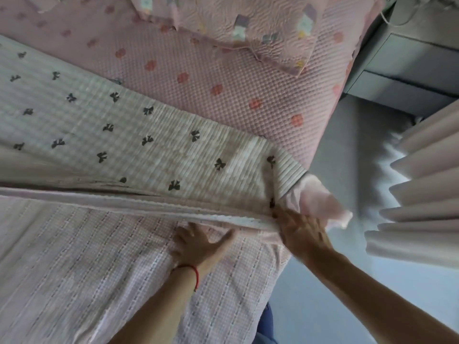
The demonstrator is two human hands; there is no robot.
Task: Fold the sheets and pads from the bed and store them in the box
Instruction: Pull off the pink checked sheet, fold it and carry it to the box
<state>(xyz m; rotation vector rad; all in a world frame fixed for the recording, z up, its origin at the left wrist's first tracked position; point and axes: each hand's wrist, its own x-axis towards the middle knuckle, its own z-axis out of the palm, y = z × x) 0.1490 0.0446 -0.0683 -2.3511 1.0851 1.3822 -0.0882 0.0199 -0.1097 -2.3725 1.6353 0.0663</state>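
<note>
**Bow-print pad drawn over at the bed's corner**

The cream pad printed with dark bows is spread across the bed, and its near edge has been brought over so that a long doubled fold runs from the left side toward the corner. That fold end is gripped by the right hand, fingers curled round the bunched layers, apparently so the edge can be kept taut and the layers held aligned. A pale pink frill or sheet corner is bunched just beyond this hand, hanging off the bed's corner; whether it is also caught in the grip cannot be told.

The left hand is laid flat with fingers spread on the pink checked sheet beneath, just beside the fold. It is judged to be pressing the lower layer down so that it is not dragged along as the pad is pulled. A red cord is worn at that wrist.

Further up, a pink pad with red flowers is seen under the bow-print one, with a folded pink quilted cloth resting on it near the head of the bed. Grey floor, pleated curtains and a grey cabinet lie to the right. No box is in view, so storage is judged to be some way off.
</note>
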